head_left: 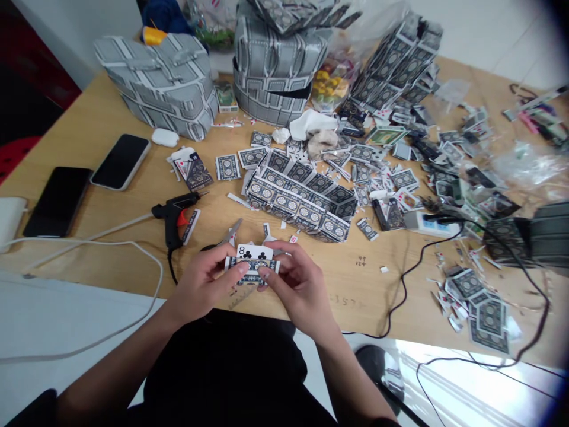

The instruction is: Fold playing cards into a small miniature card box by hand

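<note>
My left hand [200, 283] and right hand [302, 289] pinch an eight of clubs playing card [252, 259]; a slack grip could drop it near the hot glue gun [174, 222].

card [252, 261] in hands [200, 284] | hot glue gun [171, 224] left | card structure [296, 198] behind | smartphones [120, 161] far left | power strip [429, 224] right

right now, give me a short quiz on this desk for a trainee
1. Which playing card do the left hand and right hand hold?
2. True or false: the white earbud case sits on top of a smartphone.
3. Which lies nearer the left hand: a) the hot glue gun or b) the power strip?

Key: 1. eight of clubs; 2. false, it lies on the wooden table; 3. a
</note>
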Action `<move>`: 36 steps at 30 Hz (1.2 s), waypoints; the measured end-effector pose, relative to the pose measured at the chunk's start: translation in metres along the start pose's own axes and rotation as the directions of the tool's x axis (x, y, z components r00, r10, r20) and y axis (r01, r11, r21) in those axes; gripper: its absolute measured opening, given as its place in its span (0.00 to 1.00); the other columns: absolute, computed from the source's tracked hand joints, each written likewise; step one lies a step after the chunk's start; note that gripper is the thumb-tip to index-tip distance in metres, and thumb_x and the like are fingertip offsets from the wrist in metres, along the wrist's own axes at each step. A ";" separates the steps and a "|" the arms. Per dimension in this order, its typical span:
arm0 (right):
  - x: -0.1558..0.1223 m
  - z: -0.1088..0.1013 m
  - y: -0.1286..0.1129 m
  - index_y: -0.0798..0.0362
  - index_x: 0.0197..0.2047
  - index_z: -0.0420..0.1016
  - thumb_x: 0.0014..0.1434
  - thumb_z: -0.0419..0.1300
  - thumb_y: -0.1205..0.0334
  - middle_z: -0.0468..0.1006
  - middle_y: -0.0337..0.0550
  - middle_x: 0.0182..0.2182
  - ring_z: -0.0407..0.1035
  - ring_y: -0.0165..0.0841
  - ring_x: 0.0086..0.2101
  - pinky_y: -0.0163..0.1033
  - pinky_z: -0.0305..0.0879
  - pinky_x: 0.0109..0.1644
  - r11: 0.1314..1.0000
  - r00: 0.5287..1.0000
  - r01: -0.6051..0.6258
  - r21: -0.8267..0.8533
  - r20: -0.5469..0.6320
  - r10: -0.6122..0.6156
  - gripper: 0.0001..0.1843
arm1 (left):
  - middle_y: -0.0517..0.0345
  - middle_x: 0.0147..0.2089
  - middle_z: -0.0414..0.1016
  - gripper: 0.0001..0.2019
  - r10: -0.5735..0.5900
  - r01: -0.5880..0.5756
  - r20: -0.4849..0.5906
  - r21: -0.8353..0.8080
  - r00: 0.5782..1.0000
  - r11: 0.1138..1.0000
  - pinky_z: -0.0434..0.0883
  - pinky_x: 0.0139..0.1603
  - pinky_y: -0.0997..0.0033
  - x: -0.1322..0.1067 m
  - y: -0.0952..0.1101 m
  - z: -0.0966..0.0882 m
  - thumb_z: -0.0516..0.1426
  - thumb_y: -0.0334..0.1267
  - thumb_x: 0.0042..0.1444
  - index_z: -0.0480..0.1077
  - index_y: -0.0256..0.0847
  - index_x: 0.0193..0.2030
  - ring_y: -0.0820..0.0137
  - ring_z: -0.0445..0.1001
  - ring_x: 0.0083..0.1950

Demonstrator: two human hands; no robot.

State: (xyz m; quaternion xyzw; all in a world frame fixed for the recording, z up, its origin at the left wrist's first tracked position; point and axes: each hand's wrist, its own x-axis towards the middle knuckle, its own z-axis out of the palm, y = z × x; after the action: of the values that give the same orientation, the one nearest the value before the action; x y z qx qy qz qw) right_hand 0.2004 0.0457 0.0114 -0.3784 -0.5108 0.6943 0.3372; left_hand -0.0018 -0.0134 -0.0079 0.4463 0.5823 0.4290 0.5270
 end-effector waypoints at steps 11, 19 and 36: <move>-0.003 0.001 0.001 0.47 0.57 0.77 0.71 0.67 0.52 0.83 0.40 0.33 0.72 0.32 0.29 0.38 0.65 0.32 0.993 0.999 0.012 -0.114 -0.031 -0.016 0.14 | 0.64 0.29 0.63 0.18 0.039 -0.039 -0.005 0.016 0.999 0.999 0.63 0.32 0.73 -0.002 0.001 0.001 0.62 0.50 0.69 0.67 0.41 0.33 0.73 0.61 0.31; -0.003 0.003 0.005 0.46 0.57 0.78 0.72 0.67 0.54 0.83 0.40 0.33 0.71 0.33 0.29 0.38 0.64 0.32 0.990 0.998 0.052 -0.133 -0.029 -0.056 0.13 | 0.60 0.34 0.71 0.15 0.021 -0.022 0.007 0.021 1.000 1.000 0.66 0.34 0.71 0.000 0.007 0.004 0.60 0.50 0.70 0.72 0.40 0.38 0.70 0.67 0.34; -0.008 0.004 0.004 0.48 0.55 0.81 0.69 0.69 0.55 0.81 0.40 0.35 0.68 0.31 0.30 0.37 0.63 0.33 0.995 0.997 0.042 -0.090 -0.056 -0.047 0.13 | 0.66 0.30 0.63 0.13 0.092 -0.092 -0.002 0.056 0.996 0.994 0.60 0.31 0.73 -0.006 0.001 0.004 0.61 0.45 0.71 0.71 0.40 0.37 0.74 0.60 0.30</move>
State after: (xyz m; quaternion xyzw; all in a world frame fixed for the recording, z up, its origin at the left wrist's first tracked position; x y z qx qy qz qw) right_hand 0.2004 0.0360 0.0097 -0.4015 -0.5395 0.6520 0.3501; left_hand 0.0025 -0.0187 -0.0058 0.4862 0.5740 0.4376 0.4925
